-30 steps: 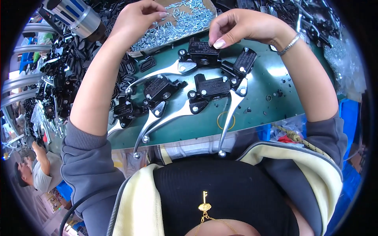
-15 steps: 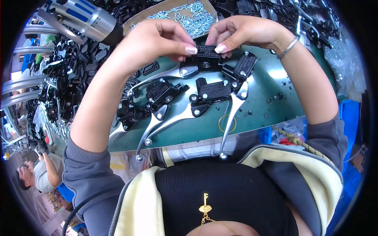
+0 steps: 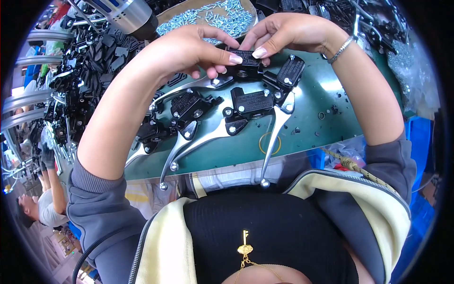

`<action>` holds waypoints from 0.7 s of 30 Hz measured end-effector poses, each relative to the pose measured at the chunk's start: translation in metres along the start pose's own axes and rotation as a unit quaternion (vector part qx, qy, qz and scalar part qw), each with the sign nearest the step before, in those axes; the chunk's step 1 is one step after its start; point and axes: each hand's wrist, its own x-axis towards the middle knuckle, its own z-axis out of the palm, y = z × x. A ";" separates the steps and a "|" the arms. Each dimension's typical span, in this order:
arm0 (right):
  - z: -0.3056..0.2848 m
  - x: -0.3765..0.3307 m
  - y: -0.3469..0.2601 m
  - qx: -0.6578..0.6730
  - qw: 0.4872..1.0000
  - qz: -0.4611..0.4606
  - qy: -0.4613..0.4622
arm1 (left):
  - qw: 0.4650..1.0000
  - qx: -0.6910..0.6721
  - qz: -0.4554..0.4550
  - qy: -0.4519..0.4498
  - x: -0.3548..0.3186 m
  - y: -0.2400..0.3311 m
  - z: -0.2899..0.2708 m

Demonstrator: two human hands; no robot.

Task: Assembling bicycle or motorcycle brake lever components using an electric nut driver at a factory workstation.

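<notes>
At the top middle, a black rectangular reservoir cap (image 3: 242,56) sits on a brake lever assembly (image 3: 241,74) with a silver lever. My left hand (image 3: 201,51) pinches the cap's left side, its thumb on the top face. On the cap's right side, my right hand (image 3: 276,39) has its thumb and curled fingers closed on the edge. Just to the right lies another lever assembly (image 3: 289,71), lever toward me. Nearer me are a capped lever assembly (image 3: 254,102) and another (image 3: 189,108). A further one (image 3: 150,132) is partly hidden by my left forearm.
A cardboard tray of small silver screws (image 3: 222,18) stands beyond my hands. At upper left hangs a silver-and-black cylindrical tool (image 3: 130,18) above loose black parts (image 3: 111,54). A yellow ring (image 3: 269,143) lies on the green table (image 3: 312,135). Another person (image 3: 49,208) works at far left.
My left thumb has moved further onto the cap's top. The cylindrical tool appears shifted right and up. The view has moved slightly; the lever assemblies keep their places relative to each other.
</notes>
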 end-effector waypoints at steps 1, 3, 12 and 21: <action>0.001 0.000 0.002 0.016 1.000 -0.004 0.003 | 1.000 -0.003 0.005 -0.013 0.000 0.000 -0.001; 0.002 0.002 0.003 0.033 0.999 -0.006 0.000 | 1.000 0.001 0.001 -0.014 0.001 -0.001 -0.002; 0.003 -0.008 -0.005 -0.082 0.993 0.015 0.078 | 0.999 0.048 0.003 -0.004 0.010 -0.002 0.003; 0.057 0.041 -0.133 -0.080 0.948 -0.251 0.180 | 0.964 0.021 0.203 0.168 -0.056 -0.013 0.017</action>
